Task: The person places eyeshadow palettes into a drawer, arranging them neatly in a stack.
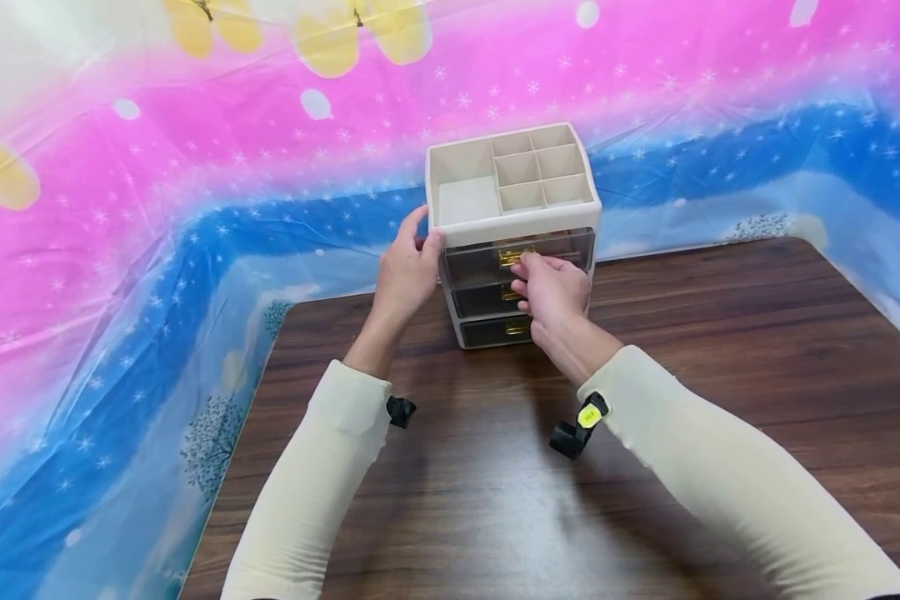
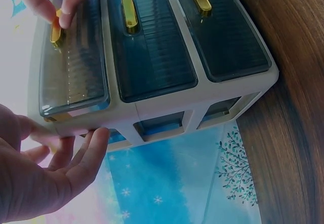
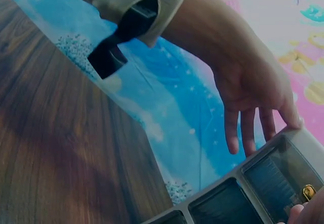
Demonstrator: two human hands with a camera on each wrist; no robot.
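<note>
A cream desktop drawer organizer (image 1: 523, 218) stands on the table, with three dark see-through drawers and a divided top. My right hand (image 1: 557, 292) pinches the gold handle (image 2: 55, 32) of the top drawer (image 2: 76, 77) between thumb and fingers. In the left wrist view, that drawer's front stands slightly forward of the frame. My left hand (image 1: 408, 271) rests against the organizer's upper left side, thumb at the front corner. Its fingers look fairly straight and spread in the right wrist view. The middle drawer (image 2: 152, 57) and bottom drawer (image 2: 228, 41) sit flush in the frame.
The dark wood table (image 1: 450, 467) reaches toward me and out to both sides. Behind it hangs a pink and blue cloth (image 1: 270, 150) with snowflakes, close behind the organizer. Black wrist straps (image 1: 570, 437) stick out from the cream sleeves (image 1: 345, 475).
</note>
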